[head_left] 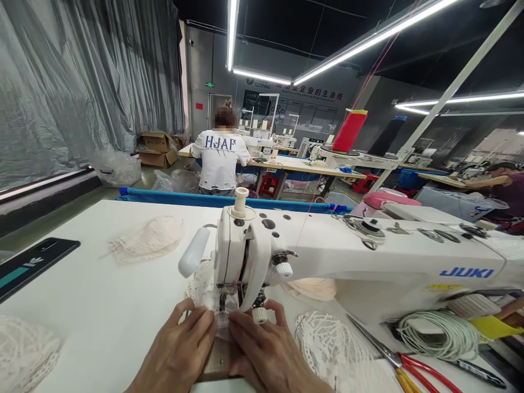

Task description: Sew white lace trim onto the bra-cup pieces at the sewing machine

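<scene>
A white JUKI sewing machine (335,245) stands in front of me. White lace fabric (200,284) lies beneath its needle and presser foot (222,301). My left hand (178,344) grips the fabric left of the foot, its fingers bent and close together. On the other side, my right hand (268,346) has its fingertips pressed onto the same fabric, right by the foot. The fingers partly cover the fabric near the needle. Right of my right hand lies a fringed lace piece (327,344). A peach-coloured piece (313,288) sits behind the machine head.
Red-handled scissors (399,357), a coil of pale green cord (440,333) and a black pen (481,374) lie at right. At left are a dark phone-like slab (36,265) and lace pieces (147,240). A co-worker in a white shirt (221,161) sits ahead.
</scene>
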Motion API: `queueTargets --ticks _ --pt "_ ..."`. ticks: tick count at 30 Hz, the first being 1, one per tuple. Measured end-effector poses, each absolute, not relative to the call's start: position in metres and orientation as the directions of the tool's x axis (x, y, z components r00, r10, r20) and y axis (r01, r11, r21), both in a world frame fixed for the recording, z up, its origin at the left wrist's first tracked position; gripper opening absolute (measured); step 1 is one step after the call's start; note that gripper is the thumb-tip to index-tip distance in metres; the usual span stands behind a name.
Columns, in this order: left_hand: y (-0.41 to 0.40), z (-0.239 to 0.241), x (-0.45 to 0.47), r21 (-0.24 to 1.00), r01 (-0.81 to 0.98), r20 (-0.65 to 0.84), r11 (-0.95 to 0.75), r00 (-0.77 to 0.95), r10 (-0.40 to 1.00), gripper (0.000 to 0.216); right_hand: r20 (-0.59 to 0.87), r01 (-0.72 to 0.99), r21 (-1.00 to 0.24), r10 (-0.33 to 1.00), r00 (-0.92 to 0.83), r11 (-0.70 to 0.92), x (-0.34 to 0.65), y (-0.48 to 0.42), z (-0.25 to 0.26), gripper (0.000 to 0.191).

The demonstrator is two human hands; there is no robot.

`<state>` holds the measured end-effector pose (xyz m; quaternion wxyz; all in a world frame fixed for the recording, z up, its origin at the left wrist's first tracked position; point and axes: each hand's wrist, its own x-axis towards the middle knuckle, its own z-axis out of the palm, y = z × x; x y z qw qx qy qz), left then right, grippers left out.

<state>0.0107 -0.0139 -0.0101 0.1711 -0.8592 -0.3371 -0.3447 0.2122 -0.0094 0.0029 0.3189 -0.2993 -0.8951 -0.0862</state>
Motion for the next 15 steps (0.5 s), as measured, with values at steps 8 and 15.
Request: queueTargets --ticks 8,15 --pt "-0.001 -0.008 0.003 -0.16 0.744 0.662 -0.649 0.568 0.489 0.031 0.597 0.643 -0.072 0.549 -0.584 0.762 0.212 -0.01 0.002 0.04" --pt "0.01 0.016 0.004 -0.167 0.732 0.62 -0.66 0.599 0.507 0.035 0.608 0.692 -0.076 0.583 -0.539 0.718 0.208 -0.012 0.008 0.031"
